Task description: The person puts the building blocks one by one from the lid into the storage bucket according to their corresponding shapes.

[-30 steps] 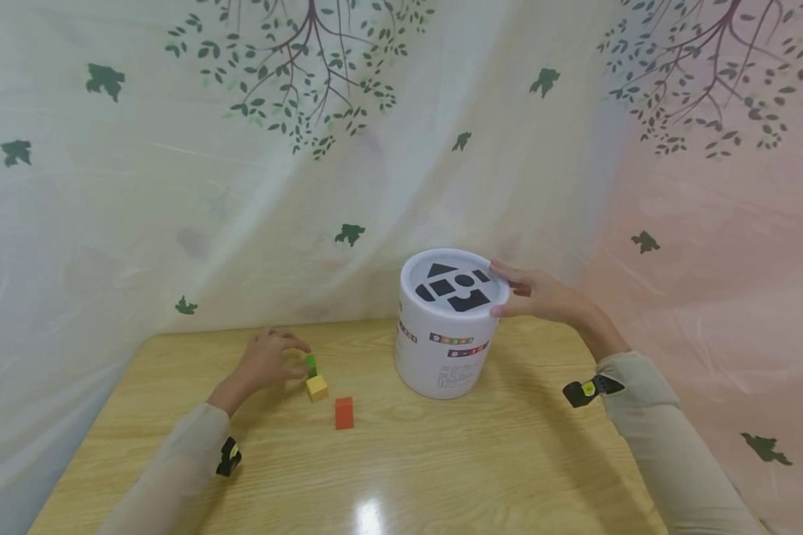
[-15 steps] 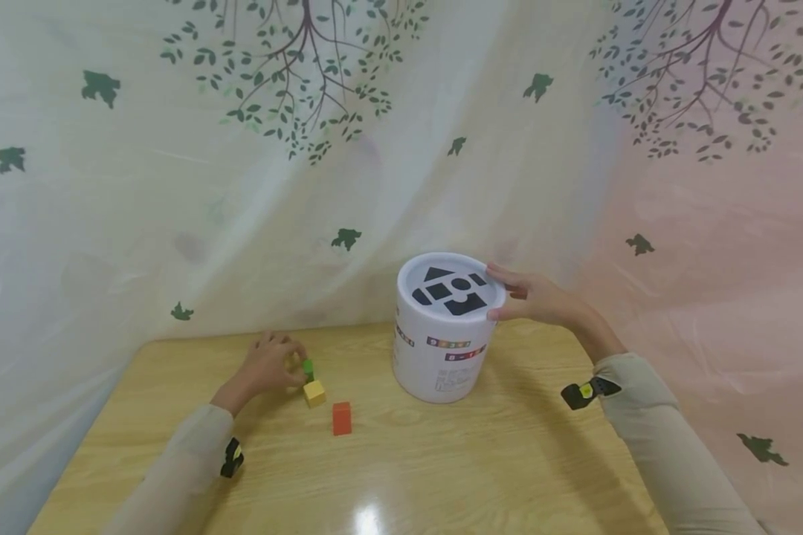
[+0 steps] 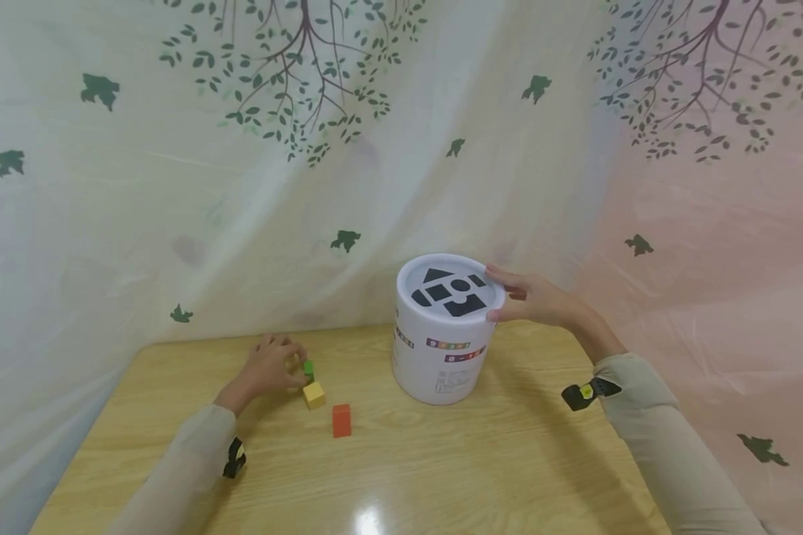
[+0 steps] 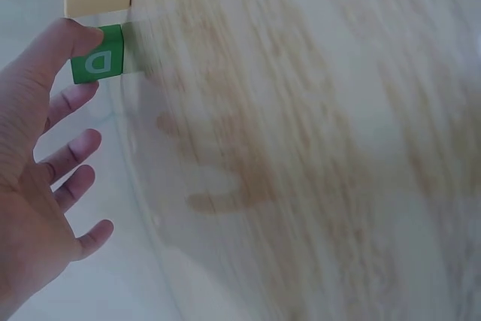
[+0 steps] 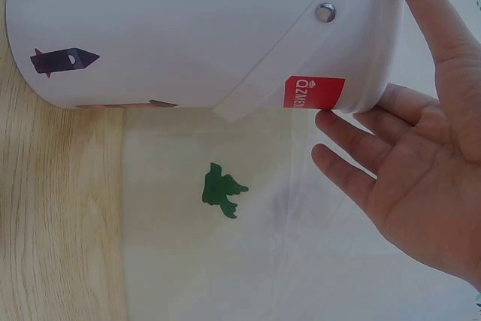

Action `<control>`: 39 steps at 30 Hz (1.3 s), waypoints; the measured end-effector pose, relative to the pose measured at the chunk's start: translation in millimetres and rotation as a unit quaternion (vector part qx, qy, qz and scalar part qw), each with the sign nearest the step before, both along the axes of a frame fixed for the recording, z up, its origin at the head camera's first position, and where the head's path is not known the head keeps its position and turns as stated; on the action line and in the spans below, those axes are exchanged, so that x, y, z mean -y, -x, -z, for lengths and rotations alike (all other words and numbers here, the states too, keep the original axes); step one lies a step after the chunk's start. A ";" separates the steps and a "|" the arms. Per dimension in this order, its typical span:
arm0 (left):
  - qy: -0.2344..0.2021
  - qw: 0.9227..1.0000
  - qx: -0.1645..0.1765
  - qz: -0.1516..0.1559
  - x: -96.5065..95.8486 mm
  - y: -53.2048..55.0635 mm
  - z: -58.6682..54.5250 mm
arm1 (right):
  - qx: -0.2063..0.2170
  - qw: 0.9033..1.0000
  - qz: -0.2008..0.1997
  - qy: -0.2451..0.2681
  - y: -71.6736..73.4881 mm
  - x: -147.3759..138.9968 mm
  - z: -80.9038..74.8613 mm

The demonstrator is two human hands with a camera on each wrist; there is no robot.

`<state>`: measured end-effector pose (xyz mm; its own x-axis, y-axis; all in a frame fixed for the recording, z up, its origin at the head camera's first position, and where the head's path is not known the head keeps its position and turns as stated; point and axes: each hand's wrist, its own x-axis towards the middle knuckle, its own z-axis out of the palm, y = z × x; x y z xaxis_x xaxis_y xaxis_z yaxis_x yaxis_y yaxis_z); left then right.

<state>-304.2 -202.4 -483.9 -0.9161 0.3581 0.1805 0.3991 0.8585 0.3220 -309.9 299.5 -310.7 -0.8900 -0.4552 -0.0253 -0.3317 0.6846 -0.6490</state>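
Note:
My left hand (image 3: 272,367) is at the table's left side. In the left wrist view its thumb and index finger pinch a green letter block (image 4: 98,62) marked D, while the other fingers are loosely bent. Right beside that block lies a yellow block (image 3: 314,396). A red block (image 3: 341,420) lies a little nearer and to the right. My right hand (image 3: 531,297) holds the rim of a white bucket (image 3: 438,364), thumb on the near side and fingers on the far side. The bucket stands upright, its lid (image 3: 415,280) cut with dark shaped holes.
Behind the wooden table (image 3: 442,468) hangs a pale curtain (image 3: 274,223) printed with branches and green leaf shapes. The table's back edge runs close behind the bucket and the left hand. A clear strap handle (image 5: 270,54) hangs on the bucket's side.
The head view has shifted slightly, so everything sits a little lower and further left. Both hands keep nearly the same place by the green block and the bucket.

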 end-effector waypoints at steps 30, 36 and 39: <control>-0.078 0.989 -0.129 0.000 -32.5 -4.9 -61.1 | -0.020 1.000 -0.004 -0.001 0.3 -1.7 3.1; -0.107 0.985 -0.135 0.007 -44.9 -5.1 -81.3 | -0.026 1.000 -0.010 0.002 0.0 -2.1 2.1; -0.114 0.985 -0.132 -0.003 -50.9 -4.1 -91.7 | -0.027 1.000 -0.013 0.001 0.2 -2.2 1.9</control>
